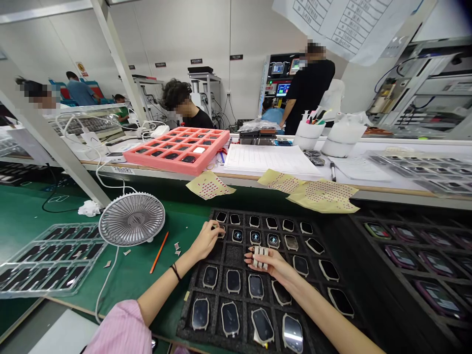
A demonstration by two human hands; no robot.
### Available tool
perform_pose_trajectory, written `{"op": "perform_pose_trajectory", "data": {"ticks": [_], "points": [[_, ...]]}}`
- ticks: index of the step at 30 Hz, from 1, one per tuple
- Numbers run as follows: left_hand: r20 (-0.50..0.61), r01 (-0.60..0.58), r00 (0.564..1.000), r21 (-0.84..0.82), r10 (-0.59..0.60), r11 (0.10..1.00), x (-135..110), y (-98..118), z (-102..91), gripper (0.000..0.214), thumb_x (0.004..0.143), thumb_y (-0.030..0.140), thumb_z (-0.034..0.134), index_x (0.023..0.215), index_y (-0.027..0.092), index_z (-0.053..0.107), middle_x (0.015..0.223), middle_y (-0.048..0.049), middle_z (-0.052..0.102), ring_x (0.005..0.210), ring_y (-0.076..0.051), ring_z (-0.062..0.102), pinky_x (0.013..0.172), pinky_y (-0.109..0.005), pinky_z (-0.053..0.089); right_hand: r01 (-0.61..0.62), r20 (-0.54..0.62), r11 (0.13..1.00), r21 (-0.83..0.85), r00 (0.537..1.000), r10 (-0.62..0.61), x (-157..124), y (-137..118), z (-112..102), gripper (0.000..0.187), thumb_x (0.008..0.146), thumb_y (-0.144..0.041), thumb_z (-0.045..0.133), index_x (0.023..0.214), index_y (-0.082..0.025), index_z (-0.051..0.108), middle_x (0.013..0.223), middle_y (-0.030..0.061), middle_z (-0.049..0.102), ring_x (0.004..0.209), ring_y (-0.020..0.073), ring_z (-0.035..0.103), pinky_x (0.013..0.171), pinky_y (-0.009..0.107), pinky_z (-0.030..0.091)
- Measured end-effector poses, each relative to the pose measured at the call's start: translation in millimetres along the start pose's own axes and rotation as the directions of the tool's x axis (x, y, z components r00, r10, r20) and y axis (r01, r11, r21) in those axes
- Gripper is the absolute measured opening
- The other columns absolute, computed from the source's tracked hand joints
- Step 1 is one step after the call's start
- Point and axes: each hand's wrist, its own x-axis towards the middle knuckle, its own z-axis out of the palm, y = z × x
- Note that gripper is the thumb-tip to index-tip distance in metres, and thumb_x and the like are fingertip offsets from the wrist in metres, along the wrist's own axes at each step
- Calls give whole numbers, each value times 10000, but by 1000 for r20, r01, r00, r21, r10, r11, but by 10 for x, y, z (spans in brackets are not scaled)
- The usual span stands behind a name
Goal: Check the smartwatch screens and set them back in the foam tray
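Observation:
A black foam tray (224, 255) holds several rows of smartwatch bodies with dark glass faces. My left hand (206, 240) reaches into the second row, its fingertips gathered on a small watch body (221, 232) and mostly covering it. My right hand (269, 263) lies flat above the tray, fingers extended. Several white tape strips (260, 257) sit across its fingers. Beneath that hand, watch bodies are partly hidden. A pink striped sleeve (120, 329) covers my left arm at the bottom of the view.
A grey desk fan (132, 219) and a transparent tray of dark panels (51, 258) stand on the green mat left of the foam tray. An orange pencil (159, 252) lies nearby. Another black tray (413, 260) lies right. Co-workers (188, 103) sit and stand beyond a far bench.

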Motion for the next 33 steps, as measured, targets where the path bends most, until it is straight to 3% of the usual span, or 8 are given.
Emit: {"op": "perform_pose_trajectory", "data": {"ticks": [2,8,17,21,33], "points": [[46,-89,996,192,81,977,20,-38,13,354,882,61,330,1036,181,625,1093,-100,468,979,-227,412,914,-410,419,3,-3,1000,-9,1000,-3,2,9,-3,453,499,-270,889,885,-117,708,885,136,752,855,307,717,873,482,524],[135,-203,976,282,170,938,159,-184,16,338,869,36,357,985,181,639,1132,-110,474,989,-240,400,896,-408,435,17,-1,999,-37,1000,-17,16,28,-27,454,514,-294,879,900,-130,706,910,135,750,890,329,711,879,498,527],[239,-339,933,347,267,874,151,-319,-169,308,903,69,367,943,191,647,1091,-100,500,973,-227,405,861,-374,445,1,12,1000,-26,1000,0,0,19,-32,447,536,-284,871,914,-121,697,909,130,749,877,311,715,893,496,520],[269,-378,918,362,293,852,152,-342,-191,323,875,45,383,961,200,653,1089,-100,519,980,-230,409,862,-373,445,9,-7,1000,-15,1000,-9,-6,26,-30,468,514,-288,880,910,-119,697,907,131,750,877,325,714,905,524,506],[266,-397,914,425,307,814,146,-424,-130,312,819,6,431,931,196,651,1095,-127,544,1005,-264,406,865,-416,395,17,2,1000,-6,1000,-17,-32,23,-34,425,555,-268,864,917,-114,703,903,131,748,857,296,717,856,467,538]]}}
